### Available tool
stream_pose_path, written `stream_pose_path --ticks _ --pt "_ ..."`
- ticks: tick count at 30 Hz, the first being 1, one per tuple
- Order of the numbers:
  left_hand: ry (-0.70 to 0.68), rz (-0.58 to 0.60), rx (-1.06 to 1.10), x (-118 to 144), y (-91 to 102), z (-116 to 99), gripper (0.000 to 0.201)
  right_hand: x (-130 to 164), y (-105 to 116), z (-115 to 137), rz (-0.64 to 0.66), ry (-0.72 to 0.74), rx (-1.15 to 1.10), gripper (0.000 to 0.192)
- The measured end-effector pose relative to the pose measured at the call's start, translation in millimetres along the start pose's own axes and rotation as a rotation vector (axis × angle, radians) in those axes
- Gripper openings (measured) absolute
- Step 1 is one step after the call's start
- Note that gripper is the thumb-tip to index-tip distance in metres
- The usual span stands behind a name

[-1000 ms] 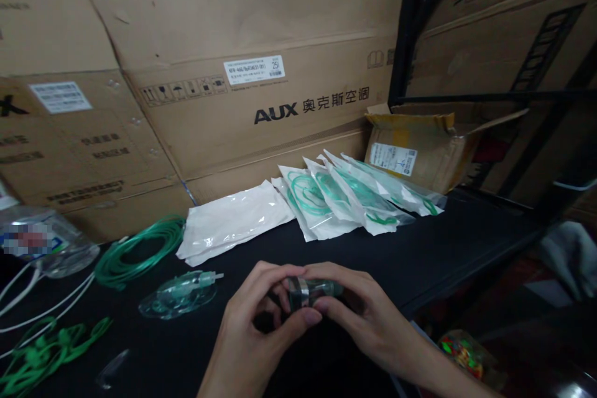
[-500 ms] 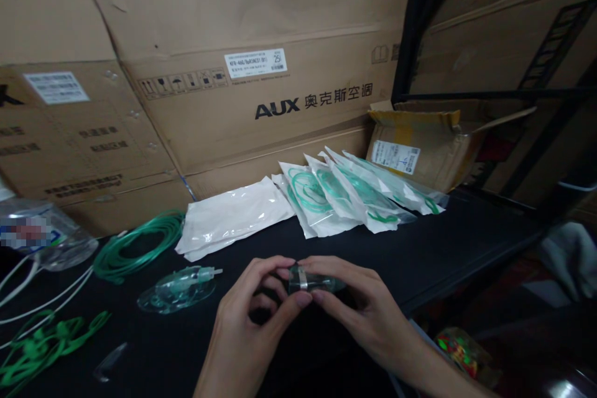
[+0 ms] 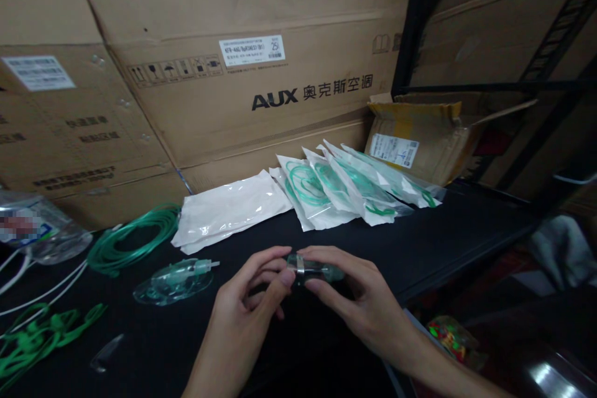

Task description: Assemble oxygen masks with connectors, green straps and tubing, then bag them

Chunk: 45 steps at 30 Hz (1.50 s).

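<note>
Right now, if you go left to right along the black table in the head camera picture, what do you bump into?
Plastic bottle → green tube coil → clear mask → left hand → right hand, both holding a small clear piece.

The big brown cardboard box point(image 3: 261, 56) at the back has "AUX" printed in large dark letters, with the Chinese words "奥克斯空调" right after it. Above that sits a white label point(image 3: 252, 50) with small print too tiny to read, except a "25" near its right end. A row of small handling signs point(image 3: 175, 68) stands to the left of the label. Other white labels are too small to read.
</note>
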<state>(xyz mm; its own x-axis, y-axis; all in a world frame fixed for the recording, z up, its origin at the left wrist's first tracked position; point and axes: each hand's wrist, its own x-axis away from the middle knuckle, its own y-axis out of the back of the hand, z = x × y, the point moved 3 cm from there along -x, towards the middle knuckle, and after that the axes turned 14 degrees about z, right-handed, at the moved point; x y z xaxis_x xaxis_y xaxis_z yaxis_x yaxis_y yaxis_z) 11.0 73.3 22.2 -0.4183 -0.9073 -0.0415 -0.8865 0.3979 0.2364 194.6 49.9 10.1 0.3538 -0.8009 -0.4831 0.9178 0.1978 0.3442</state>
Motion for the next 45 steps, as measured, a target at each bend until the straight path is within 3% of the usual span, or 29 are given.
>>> stream_pose_path --ticks 6,12,19,26,31,34,37,41,45 --pt "0.044 0.071 0.005 -3 2.9 -2 0.023 1 -1 -4 0.009 0.024 0.008 0.033" --pt "-0.019 0.034 -0.032 -2 1.5 0 0.022 -2 -1 -2 0.006 -0.019 0.026 0.029" --pt "-0.145 0.006 -0.218 5 -4.5 0 0.021 -3 -1 -3 -0.019 -0.048 0.037 0.035" --pt "-0.237 -0.035 -0.332 5 -7.6 2 0.013 -1 -7 -3 -0.034 -0.134 0.094 0.015" --pt "-0.160 -0.020 -0.239 4 -9.3 9 0.013 -4 -9 0 0.000 -0.152 0.121 0.014" --pt "-0.105 -0.103 -0.143 5 -8.3 7 0.017 -4 -8 0 -0.027 -0.137 0.124 0.017" --pt "-0.150 -0.157 -0.218 6 -8.5 -3 0.010 -2 -7 -1 -0.074 -0.129 0.122 0.021" --pt "-0.213 -0.103 -0.371 6 -10.5 -12 0.009 -2 -6 -3 -0.117 -0.138 0.072 0.024" --pt "-0.196 -0.070 -0.340 5 -10.4 -10 0.011 -3 -7 -1 -0.111 -0.123 0.077 0.026"
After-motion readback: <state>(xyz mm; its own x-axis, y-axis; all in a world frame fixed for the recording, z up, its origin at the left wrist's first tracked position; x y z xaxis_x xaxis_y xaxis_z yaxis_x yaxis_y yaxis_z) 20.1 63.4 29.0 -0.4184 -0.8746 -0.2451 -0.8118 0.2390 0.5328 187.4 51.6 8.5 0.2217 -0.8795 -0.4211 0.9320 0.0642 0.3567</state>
